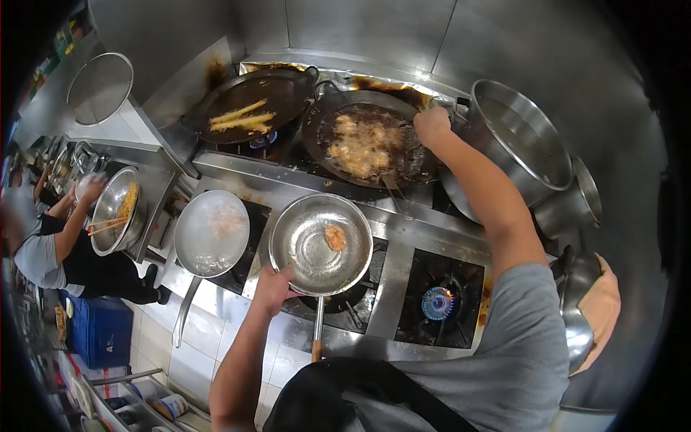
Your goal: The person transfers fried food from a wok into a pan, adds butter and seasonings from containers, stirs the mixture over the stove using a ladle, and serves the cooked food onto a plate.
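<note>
My left hand [272,288] is closed at the lower left rim of a shiny metal bowl [302,223], its fingers gripping the edge. One orange-brown battered piece [335,237] lies inside the bowl. Below the bowl a long handle with a wooden end [317,351] sticks out. Over the right edge of a wok [317,133], my right hand [433,127] is closed; what it holds is hidden. Several battered pieces [361,147] bubble in the wok's oil. A flat metal tool [391,185] leans over its front rim.
A second wok [270,86] with long fried sticks is at the back left. A pale pan [211,241] stands left of the bowl. A burner [437,304] burns at the right, near tall pots [522,137]. Another person [54,248] works at the far left.
</note>
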